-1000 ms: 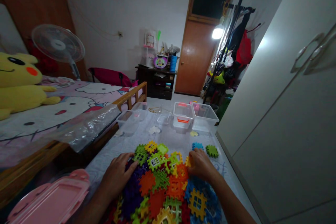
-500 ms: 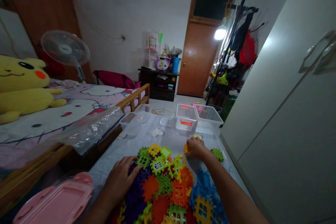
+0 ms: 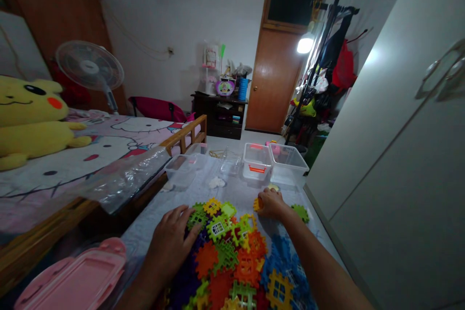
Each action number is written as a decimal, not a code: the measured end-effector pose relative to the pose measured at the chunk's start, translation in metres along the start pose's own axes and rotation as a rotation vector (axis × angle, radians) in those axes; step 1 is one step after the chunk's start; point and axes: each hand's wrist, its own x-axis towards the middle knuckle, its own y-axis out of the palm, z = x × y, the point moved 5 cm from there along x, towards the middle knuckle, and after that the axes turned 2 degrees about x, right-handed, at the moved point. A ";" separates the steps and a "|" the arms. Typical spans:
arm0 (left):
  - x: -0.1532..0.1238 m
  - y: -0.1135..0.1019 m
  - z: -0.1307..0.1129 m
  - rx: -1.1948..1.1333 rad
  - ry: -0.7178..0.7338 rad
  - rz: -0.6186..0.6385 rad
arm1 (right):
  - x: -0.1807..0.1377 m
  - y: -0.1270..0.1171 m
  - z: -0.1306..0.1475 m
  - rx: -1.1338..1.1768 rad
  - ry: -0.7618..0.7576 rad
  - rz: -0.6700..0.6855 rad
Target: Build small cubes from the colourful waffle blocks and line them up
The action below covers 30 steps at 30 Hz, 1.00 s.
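A heap of plastic interlocking building pieces [image 3: 225, 256] in green, orange, yellow, purple and blue lies in front of me. My left hand [image 3: 173, 232] rests on the heap's left edge, its fingers apart, touching a green window piece [image 3: 198, 217] and holding nothing. Past the heap on the right, my right hand [image 3: 271, 202] is closed on an orange-yellow building piece [image 3: 257, 204] close to the table surface; most of that piece is hidden under the fingers. A single green piece [image 3: 300, 213] lies to the right of this hand.
Clear plastic bins [image 3: 288, 162] stand at the table's far end, one with orange handles [image 3: 257, 168]. Small white pieces [image 3: 217, 182] lie before them. A pink lid [image 3: 72, 278] is at lower left. A bed [image 3: 109, 150] borders the left, a white wardrobe [image 3: 395, 164] the right.
My left hand has shifted slightly forward and right, further over the green window piece. My right hand stays in nearly the same place, still on the orange-yellow piece.
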 end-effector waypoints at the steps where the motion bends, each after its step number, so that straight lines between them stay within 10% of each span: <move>1: 0.002 -0.001 -0.006 0.016 0.019 0.026 | -0.003 -0.002 0.000 0.017 -0.003 -0.015; 16: 0.071 0.057 -0.033 0.066 0.063 0.512 | -0.045 0.029 0.038 0.253 -0.205 -0.082; 30: 0.042 0.026 -0.032 0.124 0.041 0.382 | -0.055 0.039 0.033 0.357 -0.135 -0.111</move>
